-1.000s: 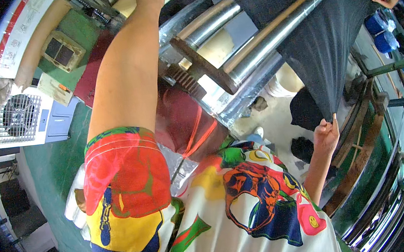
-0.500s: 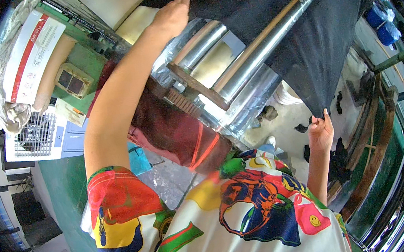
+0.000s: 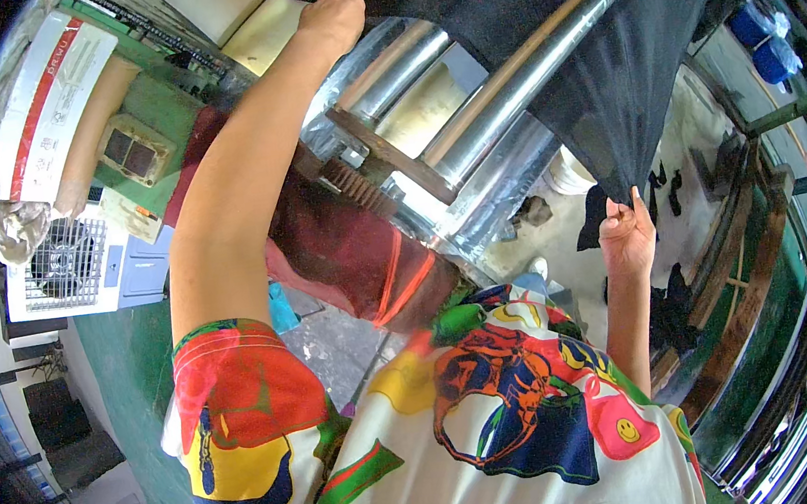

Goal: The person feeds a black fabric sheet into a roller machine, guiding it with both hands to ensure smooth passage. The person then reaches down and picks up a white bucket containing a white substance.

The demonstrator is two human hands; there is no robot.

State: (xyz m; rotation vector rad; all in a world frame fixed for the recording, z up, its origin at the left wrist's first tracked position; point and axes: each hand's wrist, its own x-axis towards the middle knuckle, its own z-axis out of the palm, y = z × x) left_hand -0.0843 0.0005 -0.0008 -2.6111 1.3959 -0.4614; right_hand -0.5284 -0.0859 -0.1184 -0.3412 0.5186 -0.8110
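Note:
A wide sheet of black fabric [image 3: 601, 56] hangs over a long silvery roller [image 3: 539, 44] of a machine. My left hand [image 3: 331, 17] is raised high at the upper middle, fist closed on the fabric's upper edge above the rollers. My right hand [image 3: 627, 235] is lower at the right, pinching the fabric's bottom corner, which tapers down to a point. My colourful printed shirt [image 3: 464, 416] fills the lower part of the view.
Metal rollers with a wooden bar [image 3: 391, 153] and a gear sit below the fabric. A dark red cloth [image 3: 343, 249] lies under them. A white fan unit [image 3: 73, 267] and a green surface [image 3: 160, 116] are at left. Blue containers [image 3: 760, 37] stand far right; wooden rails [image 3: 743, 311] curve lower right.
My left hand has come down and to the right along the fabric's top edge. My right hand has risen a little with the corner. The view has shifted.

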